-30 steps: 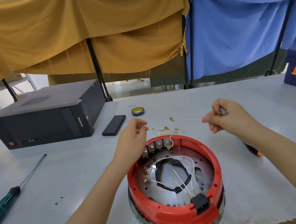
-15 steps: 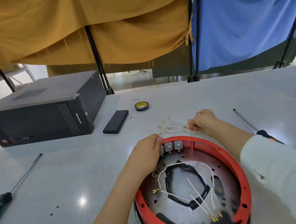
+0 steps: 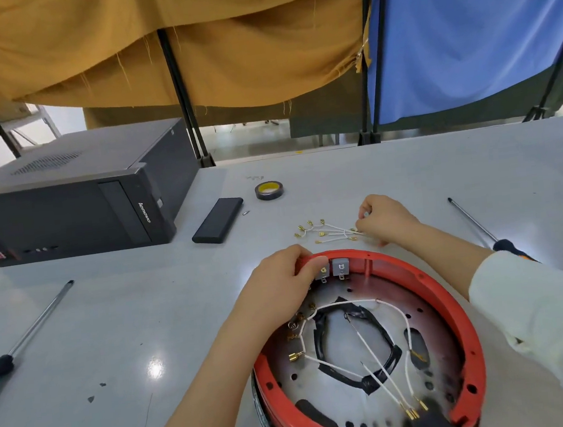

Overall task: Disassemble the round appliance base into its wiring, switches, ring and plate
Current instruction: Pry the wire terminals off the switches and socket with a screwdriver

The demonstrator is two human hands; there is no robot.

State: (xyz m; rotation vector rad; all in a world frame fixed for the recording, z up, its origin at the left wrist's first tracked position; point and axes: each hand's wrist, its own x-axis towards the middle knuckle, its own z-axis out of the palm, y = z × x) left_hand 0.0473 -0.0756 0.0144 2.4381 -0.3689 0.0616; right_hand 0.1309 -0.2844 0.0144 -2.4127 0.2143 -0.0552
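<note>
The round appliance base, a red plastic ring [image 3: 454, 303] around a perforated metal plate [image 3: 439, 366], lies open in front of me. White wires [image 3: 347, 305] with brass terminals still run inside it. Grey switches [image 3: 341, 266] sit on the far inner wall. My left hand [image 3: 281, 282] grips the ring's far rim, its fingers over the switches there. My right hand [image 3: 382, 219] rests on the table behind the base, its fingertips pinched on the end of a small pile of removed white wires [image 3: 326, 233].
A black computer case [image 3: 66, 203] stands at the back left, with a black flat device [image 3: 218, 220] and a tape roll [image 3: 269, 190] beside it. One screwdriver [image 3: 20, 338] lies at the left, another [image 3: 481, 228] at the right. Yellow and blue cloths hang behind.
My right hand carried a pulled white wire down to the pile on the table. My left hand shifted from beside the switches onto the ring's far rim. The view moved closer.
</note>
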